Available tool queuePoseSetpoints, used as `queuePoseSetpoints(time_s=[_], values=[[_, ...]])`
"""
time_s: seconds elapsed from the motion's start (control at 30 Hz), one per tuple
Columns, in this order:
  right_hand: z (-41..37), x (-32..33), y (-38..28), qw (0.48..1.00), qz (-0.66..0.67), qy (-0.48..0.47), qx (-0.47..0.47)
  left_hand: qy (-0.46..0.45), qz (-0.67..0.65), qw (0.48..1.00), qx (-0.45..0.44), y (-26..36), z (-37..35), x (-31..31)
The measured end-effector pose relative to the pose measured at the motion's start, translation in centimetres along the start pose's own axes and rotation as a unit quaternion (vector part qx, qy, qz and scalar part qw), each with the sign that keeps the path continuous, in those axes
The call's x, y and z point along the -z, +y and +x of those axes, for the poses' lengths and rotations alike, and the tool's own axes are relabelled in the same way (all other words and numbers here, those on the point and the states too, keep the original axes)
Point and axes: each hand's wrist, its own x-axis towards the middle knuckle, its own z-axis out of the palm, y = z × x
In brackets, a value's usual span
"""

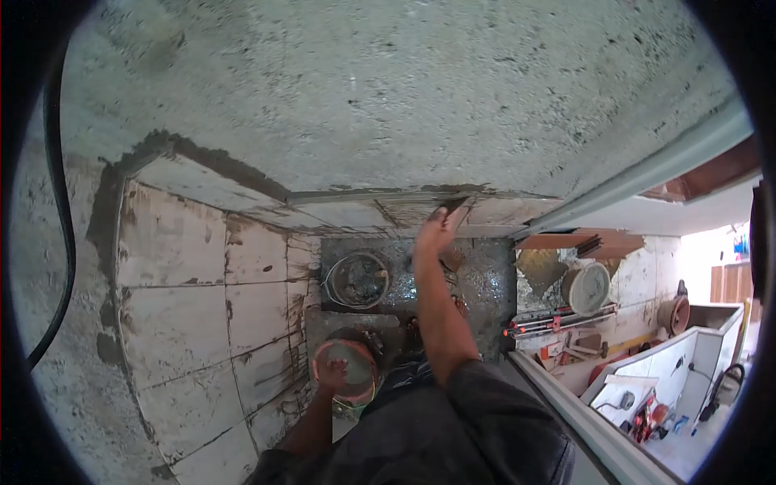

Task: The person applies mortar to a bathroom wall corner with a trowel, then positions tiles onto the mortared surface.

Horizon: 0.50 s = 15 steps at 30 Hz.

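Note:
My right hand point(436, 233) reaches forward to the wall and is closed on a flat tool that looks like a trowel point(459, 207). Its blade lies against the top edge of the wall tiles point(347, 215), where wet grey mortar point(404, 196) is smeared below the rough concrete wall point(453, 97). Low on the left, my left hand point(332, 375) hovers over an orange bucket point(317, 356) with grey contents. Its fingers look apart, and I see nothing in them. A second bucket point(328, 283) with dark grey mix stands farther forward on the floor.
Mortar-streaked tiles point(174, 323) cover the left wall, and a black cable point(61, 202) hangs there. On the right are a door frame point(647, 186), a round container point(586, 288), a red-and-silver tile cutter point(550, 323) and a white box-like unit point(687, 356) holding tools. The floor point(404, 283) is wet.

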Motion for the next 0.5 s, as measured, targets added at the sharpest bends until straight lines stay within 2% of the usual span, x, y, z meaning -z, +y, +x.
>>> queuePoseSetpoints(time_s=[0.03,0.07,0.1,0.13,0.17,0.2,0.23,0.27,0.3,0.33,0.37,0.4,0.43,0.47,0.5], values=[[-1.3,-0.5,0.4,1.0,0.002,-0.011,-0.002,0.002,-0.161,0.978,0.13,1.9,-0.3,0.0],[-2.8,-0.9,1.5,0.993,0.088,-0.068,-0.025,0.002,-0.316,0.916,0.249,4.1,0.0,-0.2],[-4.4,-0.9,2.6,0.976,0.172,-0.125,-0.051,0.014,-0.318,0.916,0.245,5.3,0.2,-1.0],[-5.3,-0.1,3.4,0.974,0.171,-0.136,-0.057,0.034,-0.142,0.952,0.268,6.1,0.1,-2.1],[-5.0,0.9,4.1,0.977,0.154,-0.133,-0.057,0.053,0.038,0.957,0.284,6.7,0.3,-2.9],[-4.3,2.0,5.0,0.979,0.139,-0.134,-0.057,0.068,0.033,0.957,0.282,6.9,0.5,-2.9],[-1.3,3.7,7.8,0.974,0.046,-0.181,-0.125,0.072,-0.069,0.959,0.265,7.0,0.2,-2.7],[-0.8,3.5,5.6,0.983,0.126,-0.108,0.075,0.082,-0.17,0.954,0.234,7.1,0.0,-2.1],[-0.3,4.7,3.3,0.995,-0.024,-0.1,0.017,0.115,-0.181,0.953,0.213,5.8,-0.2,-1.3],[0.3,4.5,1.6,0.982,0.125,-0.138,-0.021,0.106,-0.103,0.96,0.239,3.2,-0.9,-0.4],[0.1,4.3,-0.2,0.973,0.123,-0.183,-0.075,0.095,-0.028,0.958,0.27,1.1,-1.7,-0.4],[0.3,4.4,-1.5,0.961,0.114,-0.221,-0.125,0.118,-0.044,0.958,0.258,-0.3,-2.3,-0.7],[1.0,4.8,-1.9,0.96,0.031,-0.278,0.006,0.06,0.134,0.957,0.25,-1.4,-2.5,-1.2],[1.8,5.3,-2.0,0.936,-0.049,-0.319,0.14,-0.001,0.312,0.92,0.238,-1.8,-2.1,-1.5],[2.7,6.4,-2.7,0.909,-0.15,-0.287,0.264,0.012,0.305,0.923,0.233,-1.2,-1.4,-1.8]])
